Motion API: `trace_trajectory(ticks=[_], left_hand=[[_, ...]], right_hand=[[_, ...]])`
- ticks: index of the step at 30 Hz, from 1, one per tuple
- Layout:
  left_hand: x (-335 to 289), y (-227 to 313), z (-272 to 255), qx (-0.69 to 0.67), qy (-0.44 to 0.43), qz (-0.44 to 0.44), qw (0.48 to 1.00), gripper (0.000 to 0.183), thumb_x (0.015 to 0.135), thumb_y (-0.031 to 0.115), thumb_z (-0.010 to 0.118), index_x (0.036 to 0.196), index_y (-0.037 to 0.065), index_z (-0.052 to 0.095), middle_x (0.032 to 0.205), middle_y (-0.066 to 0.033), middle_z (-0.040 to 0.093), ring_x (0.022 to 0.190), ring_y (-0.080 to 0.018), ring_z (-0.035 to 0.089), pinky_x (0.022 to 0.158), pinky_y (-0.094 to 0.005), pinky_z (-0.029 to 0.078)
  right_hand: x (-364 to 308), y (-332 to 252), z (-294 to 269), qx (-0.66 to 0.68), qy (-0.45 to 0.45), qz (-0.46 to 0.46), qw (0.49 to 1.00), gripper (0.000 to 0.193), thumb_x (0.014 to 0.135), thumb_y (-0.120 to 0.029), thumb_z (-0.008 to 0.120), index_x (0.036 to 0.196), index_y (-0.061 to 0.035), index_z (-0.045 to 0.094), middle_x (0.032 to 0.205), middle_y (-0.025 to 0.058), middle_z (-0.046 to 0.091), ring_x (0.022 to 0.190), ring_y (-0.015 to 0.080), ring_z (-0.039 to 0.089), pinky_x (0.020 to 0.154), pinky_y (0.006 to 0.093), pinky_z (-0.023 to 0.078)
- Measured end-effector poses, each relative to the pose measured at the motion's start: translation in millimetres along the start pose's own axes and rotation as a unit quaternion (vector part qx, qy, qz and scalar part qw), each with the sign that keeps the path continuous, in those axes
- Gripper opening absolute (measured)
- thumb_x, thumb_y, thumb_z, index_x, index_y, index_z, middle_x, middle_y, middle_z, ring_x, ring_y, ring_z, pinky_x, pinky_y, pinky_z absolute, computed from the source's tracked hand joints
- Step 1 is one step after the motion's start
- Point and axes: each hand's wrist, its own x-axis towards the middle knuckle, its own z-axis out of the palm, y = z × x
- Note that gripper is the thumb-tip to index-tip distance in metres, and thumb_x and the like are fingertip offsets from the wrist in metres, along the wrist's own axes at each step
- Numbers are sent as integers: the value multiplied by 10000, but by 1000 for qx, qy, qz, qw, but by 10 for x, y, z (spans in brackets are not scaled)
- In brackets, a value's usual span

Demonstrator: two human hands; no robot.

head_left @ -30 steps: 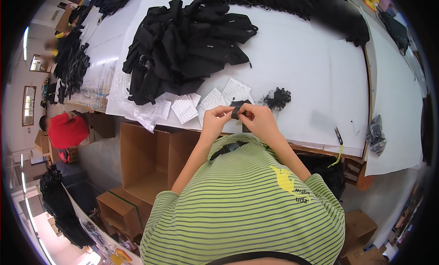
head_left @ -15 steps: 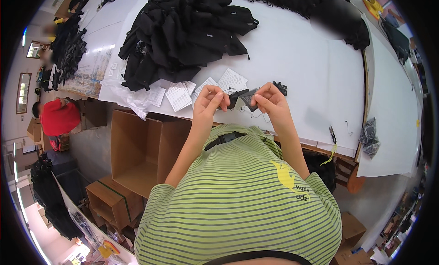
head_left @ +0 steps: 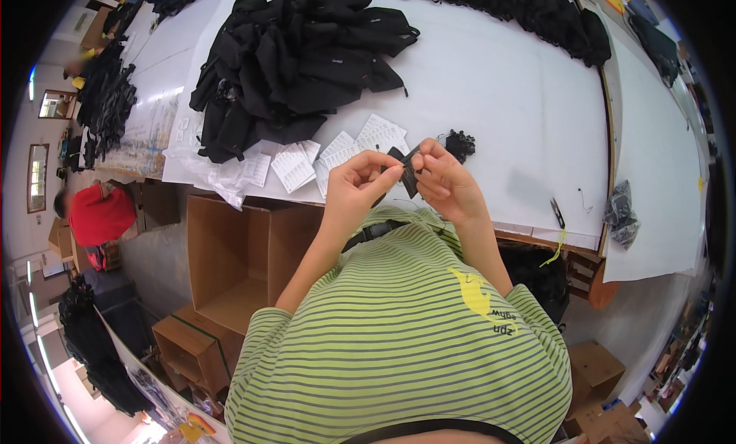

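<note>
Landmark: black garment pile (head_left: 284, 68), heaped on the white worktop (head_left: 514, 114).

Item 1: small black piece (head_left: 409, 185), flat and strip-like, finer detail too small to tell. Located to the right of the pile and on the person's side of it, held at the worktop's near edge between the two hands.

Item 2: left hand (head_left: 356, 183), nearer the pile. Forearm slanting up and inward; wrist bent toward the right; thumb and forefinger pinched together on the black piece, other fingers curled.

Item 3: right hand (head_left: 454, 187), farther from the pile. Forearm rising and leaning left; palm turned inward; thumb and forefinger closed on the black piece's upper part, remaining fingers loosely bent.

Item 4: printed white cards (head_left: 293, 168), several, fanned and overlapping, just below the pile.

Item 5: tangled black cord bundle (head_left: 460, 146), right of the pile, just beyond the right hand.

Item 6: dark-handled snips (head_left: 557, 214), well to the right of the pile.

Item 7: open brown carton (head_left: 230, 252), below the pile, off the worktop.
</note>
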Motion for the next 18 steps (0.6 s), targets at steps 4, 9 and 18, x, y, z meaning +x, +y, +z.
trace_trajectory(ticks=[4,9,18], left_hand=[[28,-35,3,-25,12,14,1000,120,845,113,660,910,14,640,715,32,596,592,-3,428,531,-167,305],[46,-73,-69,-144,-19,-58,988,145,881,163,604,929,26,601,958,-102,661,755,-118,579,680,-246,441],[97,-93,-25,-204,-11,-49,978,148,879,147,603,935,12,580,940,-102,656,877,-178,632,752,-279,464]], right_hand=[[43,30,73,-14,9,3,1000,130,869,-58,584,967,-79,502,918,60,630,438,-1,334,396,152,247],[103,96,179,-240,109,-134,955,114,850,-42,615,917,-69,526,952,87,676,470,-18,377,414,149,259],[175,112,172,-620,141,-348,689,124,778,-104,705,852,-40,628,940,64,705,437,-7,355,411,152,287]])
